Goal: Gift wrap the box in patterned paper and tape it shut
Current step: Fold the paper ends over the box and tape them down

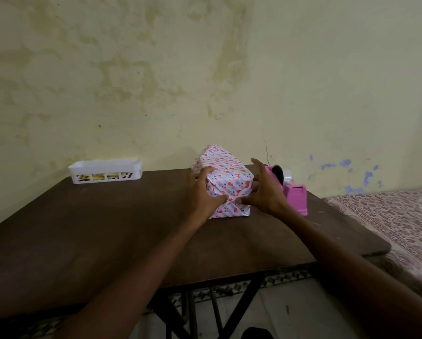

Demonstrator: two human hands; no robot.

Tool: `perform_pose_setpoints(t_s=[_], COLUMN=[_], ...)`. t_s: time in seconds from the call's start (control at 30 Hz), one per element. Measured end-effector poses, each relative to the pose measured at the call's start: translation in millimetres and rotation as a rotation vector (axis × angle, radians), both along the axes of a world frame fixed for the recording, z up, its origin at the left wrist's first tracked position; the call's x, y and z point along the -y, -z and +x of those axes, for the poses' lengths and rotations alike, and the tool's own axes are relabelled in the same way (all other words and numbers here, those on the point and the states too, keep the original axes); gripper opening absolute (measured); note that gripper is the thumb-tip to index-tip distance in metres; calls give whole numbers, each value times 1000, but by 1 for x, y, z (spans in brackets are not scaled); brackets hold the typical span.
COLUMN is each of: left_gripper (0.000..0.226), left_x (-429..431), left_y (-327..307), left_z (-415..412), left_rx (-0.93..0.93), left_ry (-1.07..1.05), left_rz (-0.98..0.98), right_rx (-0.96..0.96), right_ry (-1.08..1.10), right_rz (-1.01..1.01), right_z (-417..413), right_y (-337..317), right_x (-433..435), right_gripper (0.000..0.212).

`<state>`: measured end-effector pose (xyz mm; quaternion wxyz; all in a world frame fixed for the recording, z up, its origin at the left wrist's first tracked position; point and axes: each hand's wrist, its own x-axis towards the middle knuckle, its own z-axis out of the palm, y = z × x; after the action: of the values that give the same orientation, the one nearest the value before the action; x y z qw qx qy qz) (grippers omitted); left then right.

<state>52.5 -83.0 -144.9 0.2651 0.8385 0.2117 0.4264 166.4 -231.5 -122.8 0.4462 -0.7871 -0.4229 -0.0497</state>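
The box (226, 172), wrapped in white paper with pink and blue hearts, lies on the dark brown table (107, 228) near its far edge. My left hand (202, 192) holds the box's left near corner, thumb pressing on the folded end flap. My right hand (263, 189) is at the right near corner, its thumb on the same end flap and fingers spread along the right side. The near end shows folded triangular flaps meeting under my thumbs. A pink tape dispenser (294, 194) stands just right of the box, behind my right hand.
A white plastic basket (105, 171) with papers inside sits at the table's far left against the wall. A bed with a patterned cover (400, 221) lies to the right of the table. The wall runs close behind the box.
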Motion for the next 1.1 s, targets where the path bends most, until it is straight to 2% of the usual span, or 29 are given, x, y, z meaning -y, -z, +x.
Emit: perform_pose_setpoints(t_s=[0.03, 0.1, 0.17, 0.2, 0.27, 0.3, 0.37, 0.43, 0.53, 0.77, 0.87, 0.97, 1.1], left_gripper=[84, 84, 84, 84, 85, 86, 89, 88, 87, 89, 88, 88, 87], left_x=[2, 8, 16, 16, 24, 25, 28, 29, 29, 25, 25, 25, 26], left_y=[1, 1, 1, 1, 1, 1, 2, 2, 2, 4, 3, 3, 3], left_z=[2, 7, 12, 12, 16, 17, 21, 23, 24, 26, 25, 24, 23], left_rx=[3, 0, 3, 9, 19, 20, 23, 26, 25, 15, 7, -2, 10], left_ry=[2, 4, -5, -5, 19, 26, 28, 14, 15, 10, 8, -2, 3], left_rz=[-7, -6, 12, 20, 15, 14, 11, 12, 13, 18, 32, 39, 39], right_rx=[-3, 88, 227, 269, 256, 168, -144, -498, -749, -1077, -1159, -1143, -1104], right_ry=[-13, 50, 260, 397, 651, 697, 583, 382, 304, 344, 330, 290, 192], right_rz=[1, 72, 141, 130, -50, -157, -254, -157, -119, -195, -88, -19, 121], right_z=[2, 11, 23, 29, 39, 45, 51, 55, 57, 83, 79, 76, 72], right_y=[-4, -10, -16, -18, -23, -25, -29, -33, -46, -62, -64, -59, -47], right_x=[8, 29, 49, 55, 73, 79, 90, 93, 91, 79, 81, 86, 94], right_gripper=[104, 65, 22, 14, 31, 39, 51, 53, 45, 27, 20, 20, 7])
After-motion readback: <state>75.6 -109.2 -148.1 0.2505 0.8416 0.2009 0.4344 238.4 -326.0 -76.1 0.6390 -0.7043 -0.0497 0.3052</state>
